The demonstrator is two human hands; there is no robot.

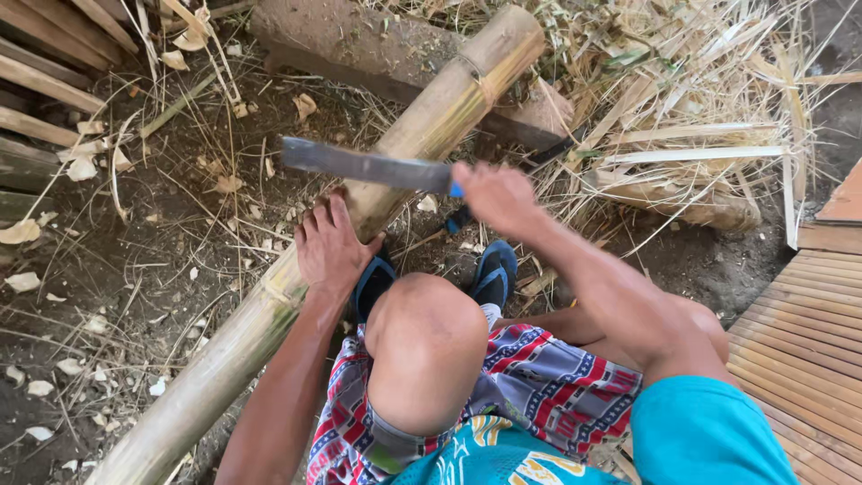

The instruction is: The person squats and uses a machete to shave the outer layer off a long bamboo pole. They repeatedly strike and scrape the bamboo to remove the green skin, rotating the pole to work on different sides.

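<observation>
Bare dark earth (180,269) makes the floor, littered with pale wood chips (22,232) and dry leaves. A heap of dry straw and split cane strips (691,99) fills the upper right. Wooden slats (808,350) run along the right edge, weathered planks (36,81) at upper left. Soft daylight, outdoors.

Left hand (330,244) flat, fingers spread, arm extended, right hand (496,198) closed in a grip, arm raised

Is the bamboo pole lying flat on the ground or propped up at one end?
Propped. The bamboo pole rests its far end on a wooden block, sloping down toward the near ground; the left hand presses on it.
</observation>
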